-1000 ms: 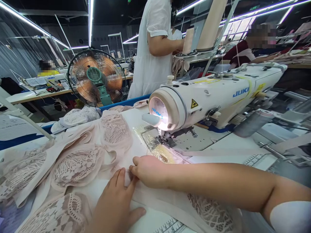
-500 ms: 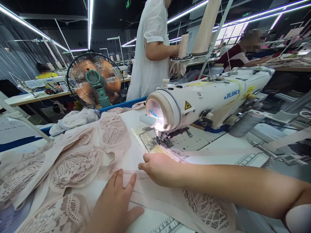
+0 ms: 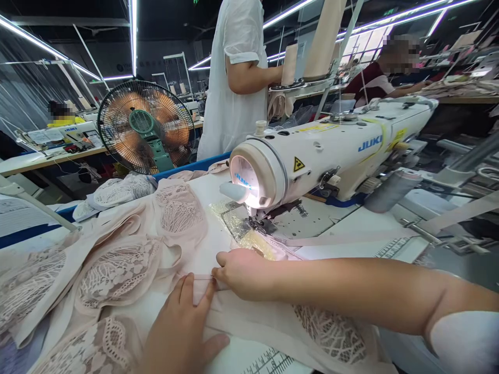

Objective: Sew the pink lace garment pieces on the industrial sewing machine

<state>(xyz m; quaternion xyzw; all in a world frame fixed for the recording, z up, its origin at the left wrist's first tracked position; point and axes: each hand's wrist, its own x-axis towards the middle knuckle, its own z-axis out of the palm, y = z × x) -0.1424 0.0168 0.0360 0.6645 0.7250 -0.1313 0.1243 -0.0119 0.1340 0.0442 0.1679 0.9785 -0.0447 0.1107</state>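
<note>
My left hand point(image 3: 177, 324) lies palm down with its fingers spread, fingertips resting on the pale pink fabric of a lace bra point(image 3: 329, 330). Close by, my right hand point(image 3: 244, 272) is closed in a pinch on the edge of that same fabric, its fingertips almost meeting my left index finger. The bra spreads below my right forearm, with one lace cup showing; the forearm covers part of it. Just beyond my right hand is the needle and presser foot area point(image 3: 255, 223) of a white sewing machine point(image 3: 273, 166), lit by its lamp.
Several lace bra pieces point(image 3: 117, 272) lie across the table's left side. A blue table edge point(image 3: 183, 171) runs behind, with a large fan point(image 3: 146, 127) beyond it. A grey thread cone point(image 3: 393, 189) sits right of the machine. A person in white point(image 3: 234, 78) stands behind.
My right hand has moved slightly left, bringing its fingertips up to my left index finger at the fabric edge. My left hand stays nearly in place. The view has shifted a little.
</note>
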